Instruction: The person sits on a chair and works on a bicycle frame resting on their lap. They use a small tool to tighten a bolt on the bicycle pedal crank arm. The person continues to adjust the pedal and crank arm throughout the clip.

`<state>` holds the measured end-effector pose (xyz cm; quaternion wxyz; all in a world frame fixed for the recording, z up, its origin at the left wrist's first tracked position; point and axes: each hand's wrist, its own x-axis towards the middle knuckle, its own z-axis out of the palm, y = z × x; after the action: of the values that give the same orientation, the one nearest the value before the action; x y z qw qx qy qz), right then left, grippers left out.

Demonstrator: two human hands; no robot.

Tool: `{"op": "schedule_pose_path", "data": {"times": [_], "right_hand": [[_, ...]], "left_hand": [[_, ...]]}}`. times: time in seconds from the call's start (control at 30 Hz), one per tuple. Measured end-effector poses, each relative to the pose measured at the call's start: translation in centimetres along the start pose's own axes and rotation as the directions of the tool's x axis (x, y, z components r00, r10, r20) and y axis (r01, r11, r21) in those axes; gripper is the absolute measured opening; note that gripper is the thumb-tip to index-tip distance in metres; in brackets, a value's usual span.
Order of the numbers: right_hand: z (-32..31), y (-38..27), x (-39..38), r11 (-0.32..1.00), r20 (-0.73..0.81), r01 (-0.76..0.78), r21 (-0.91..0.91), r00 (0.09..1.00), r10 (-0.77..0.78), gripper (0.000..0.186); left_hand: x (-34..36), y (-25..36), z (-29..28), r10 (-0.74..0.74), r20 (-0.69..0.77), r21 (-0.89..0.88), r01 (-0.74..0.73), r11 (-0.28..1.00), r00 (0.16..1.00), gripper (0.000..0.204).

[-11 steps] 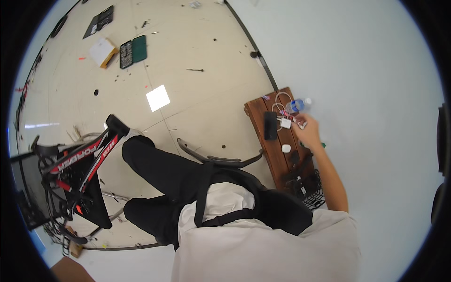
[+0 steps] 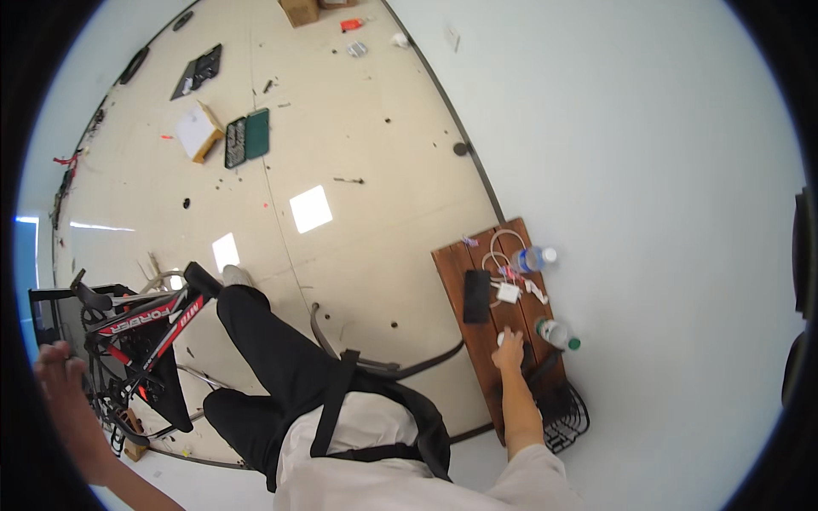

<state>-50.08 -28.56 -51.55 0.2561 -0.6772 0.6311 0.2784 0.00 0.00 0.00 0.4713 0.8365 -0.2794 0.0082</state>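
My left hand (image 2: 68, 404) is raised at the left edge, fingers apart and slightly bent, beside the bicycle frame (image 2: 136, 319); contact is unclear. My right hand (image 2: 511, 353) reaches onto the wooden bench (image 2: 452, 274), fingers closed on a small rounded white case (image 2: 501, 339), partly covered. Just above it lie a black phone (image 2: 476, 296) and a white charger (image 2: 509, 292) with a looped cable. A water bottle with a white cap (image 2: 532, 260) lies near the wall, and a green-capped bottle (image 2: 555, 333) is to the right of my right hand.
A black wire basket (image 2: 569, 423) is at the bench's near end. A curved chair armrest (image 2: 417, 366) is beside my legs. On the floor are a green tool case (image 2: 257, 132), a cardboard-edged white packet (image 2: 198, 129), dark trays (image 2: 198, 72) and boxes (image 2: 298, 10). A wall runs along the right.
My right hand has moved from beside the charger down to the white case and taken hold of it. My left hand has come into view. The head view has shifted, lowering the scene in frame.
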Motion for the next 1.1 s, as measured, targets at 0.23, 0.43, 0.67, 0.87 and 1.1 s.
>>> {"op": "schedule_pose_path", "data": {"times": [0.23,0.43,0.67,0.87,1.1], "right_hand": [[4.1,2.6,3.1,0.995,-0.020,0.069,-0.072,0.997,-0.070,0.067],[2.7,0.2,3.1,0.944,-0.267,0.214,0.252,0.953,-0.145,0.062],[-13.0,-22.8,-14.4,0.242,-0.342,0.850,0.469,0.427,-0.837,0.044],[-14.4,-35.6,-27.7,-0.329,-0.147,0.919,0.216,-0.302,-0.942,0.049],[-11.9,-42.5,-33.9,-0.106,0.395,0.852,0.513,-0.344,-0.852,0.040]], "left_hand": [[-2.9,1.3,3.8,0.055,0.243,-0.391,0.046,0.919,0.969,0.063],[-7.1,-1.6,9.4,0.007,0.361,-0.499,0.188,0.846,0.932,0.061],[-16.3,-9.6,19.8,-0.429,0.437,-0.085,0.511,0.855,0.791,0.033],[-17.3,-10.9,13.4,-0.406,0.113,-0.093,0.416,0.905,0.907,0.027],[-21.9,-15.4,5.1,-0.398,0.062,-0.212,0.402,0.891,0.915,0.025]]}}
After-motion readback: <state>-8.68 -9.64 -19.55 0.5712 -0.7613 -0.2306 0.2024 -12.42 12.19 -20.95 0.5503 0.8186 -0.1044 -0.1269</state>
